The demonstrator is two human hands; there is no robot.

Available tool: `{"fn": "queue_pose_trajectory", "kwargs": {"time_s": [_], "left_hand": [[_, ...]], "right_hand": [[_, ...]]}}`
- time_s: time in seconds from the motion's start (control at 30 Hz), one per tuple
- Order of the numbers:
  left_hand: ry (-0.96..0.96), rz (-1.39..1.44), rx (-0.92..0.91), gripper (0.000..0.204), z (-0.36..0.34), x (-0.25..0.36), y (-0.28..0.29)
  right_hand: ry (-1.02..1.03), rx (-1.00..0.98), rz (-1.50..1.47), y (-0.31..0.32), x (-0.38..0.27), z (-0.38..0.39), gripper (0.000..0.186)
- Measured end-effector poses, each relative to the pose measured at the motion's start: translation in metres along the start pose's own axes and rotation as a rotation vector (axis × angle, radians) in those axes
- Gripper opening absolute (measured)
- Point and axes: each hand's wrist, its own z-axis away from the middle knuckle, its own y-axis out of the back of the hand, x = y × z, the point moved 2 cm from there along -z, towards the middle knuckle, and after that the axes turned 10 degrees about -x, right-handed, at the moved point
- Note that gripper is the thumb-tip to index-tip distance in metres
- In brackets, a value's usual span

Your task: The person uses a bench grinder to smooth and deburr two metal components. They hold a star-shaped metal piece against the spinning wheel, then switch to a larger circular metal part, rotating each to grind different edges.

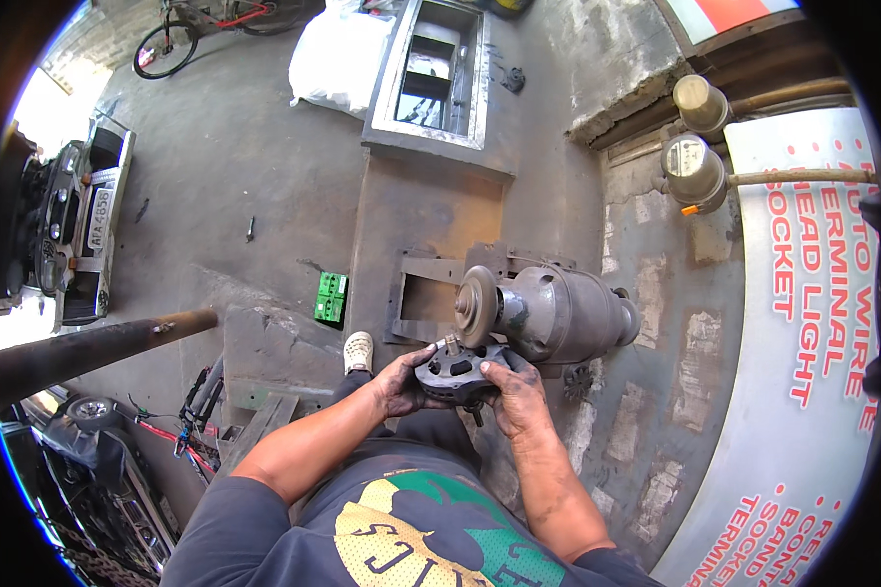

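Observation:
Between my two hands is a round, grey metal housing with slotted openings and a short shaft, much like an alternator end housing (456,369). My left hand (399,384) grips its left rim, fingers curled underneath. On the right side, my right hand (519,395) clasps it with the thumb resting on the top face. Just beyond the housing is the round wheel (477,305) of a bench grinder (563,315). The housing's upper edge lies close to the wheel; whether they touch I cannot tell. The underside of the housing is hidden.
The grinder stands by a metal frame (431,266). A green battery (331,297) sits left of it, and a grey metal box (382,132) lies farther off beside a white sack (338,59). Electric meters (693,171) and a sign (793,225) line the right; a pole (117,347) juts from the left.

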Motion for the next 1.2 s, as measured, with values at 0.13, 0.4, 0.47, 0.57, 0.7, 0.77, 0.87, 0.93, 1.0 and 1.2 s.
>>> {"fn": "queue_pose_trajectory", "kwargs": {"time_s": [0.13,0.4,0.47,0.57,0.7,0.77,0.87,0.93,1.0,1.2], "left_hand": [[0.008,-0.047,0.020,0.068,0.001,0.001,-0.004],[-0.047,0.005,0.022,0.067,0.007,-0.010,0.004],[-0.049,-0.004,0.058,0.069,0.016,-0.008,0.005],[-0.044,-0.037,0.061,0.071,0.017,-0.006,0.000],[-0.055,-0.005,0.008,0.068,0.008,-0.012,0.000],[-0.052,-0.021,0.005,0.068,0.011,-0.011,-0.002],[-0.049,-0.019,-0.020,0.069,0.013,-0.006,0.010],[-0.058,-0.074,-0.060,0.068,0.016,0.000,0.007],[-0.057,-0.112,-0.128,0.068,0.019,0.001,0.009],[0.067,-0.201,-0.027,0.071,0.013,0.006,0.021]], "right_hand": [[-0.015,-0.006,-0.053,-0.001,-0.002,0.005,0.040],[0.025,-0.065,0.064,-0.004,0.004,0.000,0.040],[-0.013,-0.088,0.047,-0.011,0.002,0.002,0.039],[-0.070,-0.106,-0.020,-0.008,-0.002,0.000,0.039],[-0.034,-0.082,0.001,-0.009,-0.009,0.005,0.037],[-0.037,-0.071,0.045,-0.002,0.000,0.005,0.037],[0.011,-0.115,0.081,-0.001,0.013,0.006,0.037],[-0.123,-0.140,-0.012,0.010,0.013,0.015,0.040],[-0.261,-0.178,-0.009,0.021,0.009,0.024,0.049],[-0.285,-0.152,0.113,0.020,0.028,0.031,0.055]]}}
